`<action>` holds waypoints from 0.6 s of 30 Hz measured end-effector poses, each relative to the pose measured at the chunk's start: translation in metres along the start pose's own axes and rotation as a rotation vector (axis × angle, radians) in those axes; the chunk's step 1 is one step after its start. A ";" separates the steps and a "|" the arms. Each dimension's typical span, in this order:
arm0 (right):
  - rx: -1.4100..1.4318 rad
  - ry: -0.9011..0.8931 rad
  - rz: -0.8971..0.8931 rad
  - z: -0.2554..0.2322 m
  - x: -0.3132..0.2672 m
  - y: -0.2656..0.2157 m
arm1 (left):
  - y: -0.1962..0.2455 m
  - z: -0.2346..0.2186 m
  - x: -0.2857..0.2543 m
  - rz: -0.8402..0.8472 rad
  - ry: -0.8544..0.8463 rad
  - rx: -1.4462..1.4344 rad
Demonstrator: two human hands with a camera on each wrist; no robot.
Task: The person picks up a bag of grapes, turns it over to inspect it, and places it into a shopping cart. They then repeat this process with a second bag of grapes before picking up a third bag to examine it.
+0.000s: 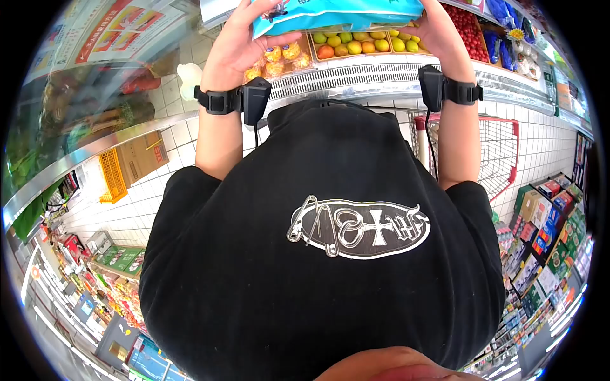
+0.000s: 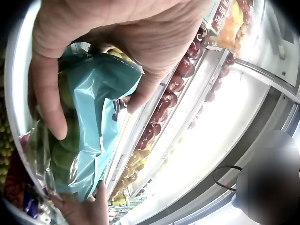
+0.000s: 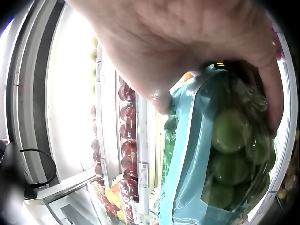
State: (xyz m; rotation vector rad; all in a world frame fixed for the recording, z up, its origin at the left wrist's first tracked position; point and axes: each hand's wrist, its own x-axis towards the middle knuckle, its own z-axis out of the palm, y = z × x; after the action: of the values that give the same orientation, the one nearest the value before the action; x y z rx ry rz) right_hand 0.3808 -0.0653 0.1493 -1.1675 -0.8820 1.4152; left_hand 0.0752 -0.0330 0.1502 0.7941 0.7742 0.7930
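A teal plastic bag with clear panels spans the gap between both hands at the top of the head view. Round green fruits show through its clear side in the right wrist view. My left hand grips one end, thumb and fingers curled around opposite sides of the bag in the left wrist view. The other end is gripped by my right hand, with its fingers bent over the bag in the right wrist view. The bag is held over the fruit display, its top edge cut off in the head view.
Below the bag lie green and orange fruits, wrapped yellow fruits and small red fruits. A metal grille edges the display. A shopping cart stands at the right. Shelves with red fruits face the hands.
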 end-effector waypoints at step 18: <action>-0.825 0.116 -0.510 0.042 -0.025 -0.026 | -0.040 -0.051 0.015 -0.073 -0.067 -0.356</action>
State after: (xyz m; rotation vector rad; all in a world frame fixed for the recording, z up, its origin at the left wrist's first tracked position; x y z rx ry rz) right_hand 0.3465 -0.0819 0.1896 -1.4476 -1.6189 0.5480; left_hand 0.0523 -0.0237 0.0880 0.4680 0.5773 0.8066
